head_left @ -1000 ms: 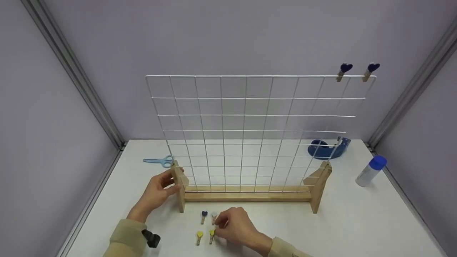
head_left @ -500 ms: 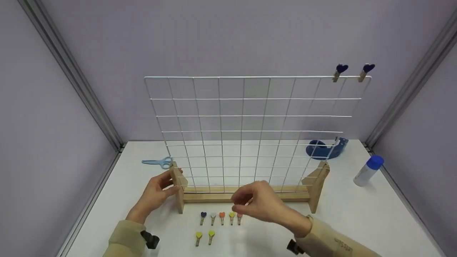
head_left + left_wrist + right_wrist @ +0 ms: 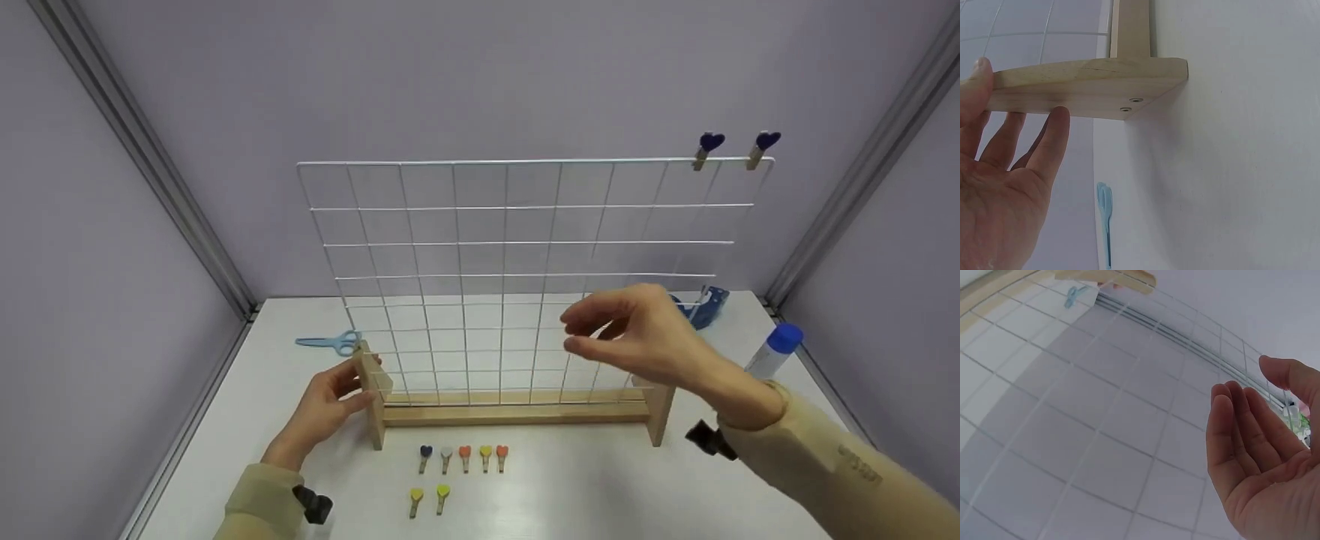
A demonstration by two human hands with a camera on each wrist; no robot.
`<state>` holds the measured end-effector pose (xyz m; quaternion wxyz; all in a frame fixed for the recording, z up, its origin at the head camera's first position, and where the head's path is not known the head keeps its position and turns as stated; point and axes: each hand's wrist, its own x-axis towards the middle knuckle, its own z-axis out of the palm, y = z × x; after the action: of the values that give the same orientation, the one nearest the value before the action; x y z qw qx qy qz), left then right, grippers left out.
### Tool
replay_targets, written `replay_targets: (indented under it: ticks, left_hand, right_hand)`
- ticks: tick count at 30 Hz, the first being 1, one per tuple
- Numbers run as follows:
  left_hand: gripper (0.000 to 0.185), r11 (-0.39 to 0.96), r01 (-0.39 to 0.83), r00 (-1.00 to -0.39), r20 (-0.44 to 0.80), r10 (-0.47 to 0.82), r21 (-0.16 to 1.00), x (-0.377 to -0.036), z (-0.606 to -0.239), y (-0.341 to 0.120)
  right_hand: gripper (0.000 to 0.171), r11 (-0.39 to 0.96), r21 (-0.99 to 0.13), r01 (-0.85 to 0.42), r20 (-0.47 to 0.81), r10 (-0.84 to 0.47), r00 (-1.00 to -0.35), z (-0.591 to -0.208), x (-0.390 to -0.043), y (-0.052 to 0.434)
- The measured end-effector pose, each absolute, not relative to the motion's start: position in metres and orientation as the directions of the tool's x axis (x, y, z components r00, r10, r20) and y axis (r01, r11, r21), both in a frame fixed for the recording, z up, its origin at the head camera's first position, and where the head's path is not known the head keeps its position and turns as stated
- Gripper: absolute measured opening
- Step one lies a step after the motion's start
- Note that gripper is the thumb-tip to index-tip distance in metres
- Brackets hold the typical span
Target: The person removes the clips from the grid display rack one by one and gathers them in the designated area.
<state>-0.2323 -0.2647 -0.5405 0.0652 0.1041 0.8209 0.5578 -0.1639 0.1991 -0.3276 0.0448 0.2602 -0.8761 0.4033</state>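
A white wire grid (image 3: 480, 161) stands upright in a wooden stand (image 3: 517, 414). My left hand (image 3: 322, 412) grips the stand's left end piece (image 3: 1089, 79), thumb on one side and fingers on the other. My right hand (image 3: 652, 337) is raised before the grid's right half, fingers loosely bent, thumb apart, nothing between them in the right wrist view. Two mini clothespins with dark blue hearts (image 3: 711, 141) are clipped at the top right corner. In front of the stand lie a back row of heart clothespins in blue, white, orange (image 3: 465, 452) and yellow, and two yellow ones (image 3: 416, 495) nearer me.
Light blue scissors (image 3: 330, 343) lie behind the stand's left end. A blue tape dispenser (image 3: 712, 306), partly hidden by my right hand, sits at the back right. A blue-capped glue stick (image 3: 780, 345) stands right of it, its lower part behind my forearm.
My right hand has risen from beside the clothespins, moving up and to the right, uncovering the back row. My left hand stays on the stand.
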Motion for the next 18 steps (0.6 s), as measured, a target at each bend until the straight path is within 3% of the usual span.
replay_targets:
  ticks: [10,18]
  left_hand:
    - [0.062,0.334,0.084,-0.968,-0.003,0.250,0.939,-0.232,-0.540,-0.263]
    - [0.062,0.342,0.100,-0.967,0.010,0.256,0.935,-0.232,-0.540,-0.260]
  right_hand:
    - [0.022,0.564,-0.594,-0.573,0.488,-0.314,-0.815,-0.251,-0.164,0.243]
    - [0.018,0.652,-0.432,-0.623,0.680,-0.218,-0.700,-0.199,-0.170,0.276]
